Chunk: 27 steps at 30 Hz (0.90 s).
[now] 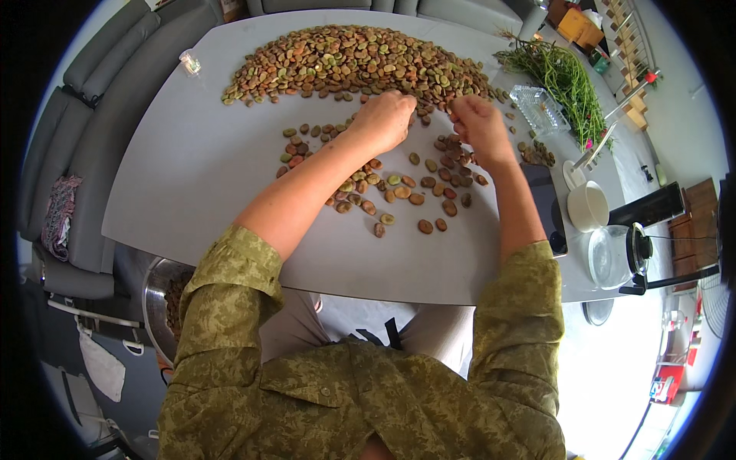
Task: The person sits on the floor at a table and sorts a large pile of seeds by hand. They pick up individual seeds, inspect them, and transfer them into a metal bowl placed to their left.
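A large curved heap of dried broad beans [356, 57] spreads along the far side of the grey table [172, 172]. My left hand [386, 118] is at the heap's near edge, fingers curled; its fingertips are hidden, so I cannot tell what it holds. To its right, my right hand [480, 126] is also curled beside the heap, its grasp unclear. Nearer to me lie loose broad beans [417, 199], some partly covered by my left forearm. A darker cluster of beans [448, 150] sits just left of my right wrist.
On the right are a clear ribbed tray [539, 109], green plant stems [566, 80], a small bean pile [536, 154], a dark tablet [543, 201], a white bowl [587, 206] and a glass pot [609, 257]. A metal basin [152, 293] stands below the table's left edge.
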Motion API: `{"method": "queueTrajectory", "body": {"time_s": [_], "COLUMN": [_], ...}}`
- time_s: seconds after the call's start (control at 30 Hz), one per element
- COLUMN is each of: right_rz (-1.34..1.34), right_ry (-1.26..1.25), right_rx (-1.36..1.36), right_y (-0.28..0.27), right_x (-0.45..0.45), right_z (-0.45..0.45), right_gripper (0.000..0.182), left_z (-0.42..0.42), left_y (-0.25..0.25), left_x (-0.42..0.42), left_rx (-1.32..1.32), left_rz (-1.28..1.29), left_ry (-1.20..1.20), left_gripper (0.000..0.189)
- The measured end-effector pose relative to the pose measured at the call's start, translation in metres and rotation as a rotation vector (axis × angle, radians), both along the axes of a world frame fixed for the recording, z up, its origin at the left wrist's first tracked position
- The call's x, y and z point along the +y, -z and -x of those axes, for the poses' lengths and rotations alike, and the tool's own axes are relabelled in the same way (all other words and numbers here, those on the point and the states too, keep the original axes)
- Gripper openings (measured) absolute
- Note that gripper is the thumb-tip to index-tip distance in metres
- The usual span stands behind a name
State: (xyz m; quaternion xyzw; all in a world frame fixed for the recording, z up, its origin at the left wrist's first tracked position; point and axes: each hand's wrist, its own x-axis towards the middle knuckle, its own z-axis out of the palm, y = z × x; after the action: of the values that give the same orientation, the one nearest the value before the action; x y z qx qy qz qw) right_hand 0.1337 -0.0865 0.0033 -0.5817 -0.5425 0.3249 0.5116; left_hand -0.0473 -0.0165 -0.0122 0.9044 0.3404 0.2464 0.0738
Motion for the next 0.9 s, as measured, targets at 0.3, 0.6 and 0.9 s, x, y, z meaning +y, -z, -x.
{"method": "queueTrajectory", "body": {"time_s": [0.3, 0.6, 0.9], "right_rz": [0.132, 0.032, 0.111], "right_ry": [0.045, 0.120, 0.010], "right_rx": [-0.119, -0.875, -0.161], "right_y": [-0.017, 0.001, -0.010], "right_x": [-0.020, -0.018, -0.018], "right_z": [-0.011, 0.002, -0.007], "right_gripper": [0.025, 0.017, 0.018], "left_z": [0.009, 0.021, 0.021], "left_y": [0.008, -0.007, -0.002], "left_x": [0.015, 0.010, 0.024], "left_rx": [-0.075, 0.052, -0.040], "left_rz": [0.110, 0.073, 0.096], "left_ry": [-0.031, -0.086, -0.074], "left_gripper": [0.022, 0.020, 0.011]}}
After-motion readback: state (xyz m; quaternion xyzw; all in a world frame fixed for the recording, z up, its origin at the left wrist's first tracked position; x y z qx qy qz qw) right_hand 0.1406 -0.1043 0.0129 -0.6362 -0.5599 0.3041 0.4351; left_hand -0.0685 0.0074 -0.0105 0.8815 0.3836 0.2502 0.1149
